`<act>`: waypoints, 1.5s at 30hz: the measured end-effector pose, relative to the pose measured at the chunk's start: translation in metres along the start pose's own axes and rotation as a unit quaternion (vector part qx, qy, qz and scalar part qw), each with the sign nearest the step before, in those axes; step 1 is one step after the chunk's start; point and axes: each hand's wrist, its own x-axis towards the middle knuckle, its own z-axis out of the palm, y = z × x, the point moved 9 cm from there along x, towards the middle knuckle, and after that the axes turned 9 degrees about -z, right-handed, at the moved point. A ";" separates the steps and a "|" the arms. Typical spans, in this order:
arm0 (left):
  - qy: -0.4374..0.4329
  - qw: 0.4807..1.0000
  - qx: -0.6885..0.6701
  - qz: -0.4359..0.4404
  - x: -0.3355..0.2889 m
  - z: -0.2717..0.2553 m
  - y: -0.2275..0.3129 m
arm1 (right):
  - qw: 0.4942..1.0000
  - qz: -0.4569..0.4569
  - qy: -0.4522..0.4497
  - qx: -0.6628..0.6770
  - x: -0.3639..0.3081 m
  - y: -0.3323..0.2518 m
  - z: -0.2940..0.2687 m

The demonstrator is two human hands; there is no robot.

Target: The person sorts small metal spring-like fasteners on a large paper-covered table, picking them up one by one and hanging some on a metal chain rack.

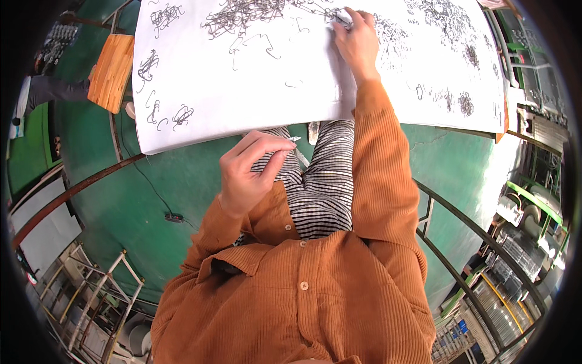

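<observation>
A white-covered table stands before me, with black wire hooks lying on it. Above my lap, my left hand is closed in a pinch; a small white pointed piece shows at its fingertips, its kind too small to tell. My right hand is stretched to the far part of the table, fingers curled round a small pale, shiny thing I cannot make out. Directly left of those fingers runs a tangled heap of black hooks. A few single hooks lie nearer me.
More black pieces are spread at the table's right, and small clumps sit along its left. A wooden stool stands left of the table. Curved metal rails pass at both sides; a black cable lies on the green floor.
</observation>
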 end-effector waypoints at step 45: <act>-0.033 0.994 -0.074 -0.070 0.025 0.063 0.013 | 0.772 0.244 -0.088 0.581 -0.109 -0.057 -0.131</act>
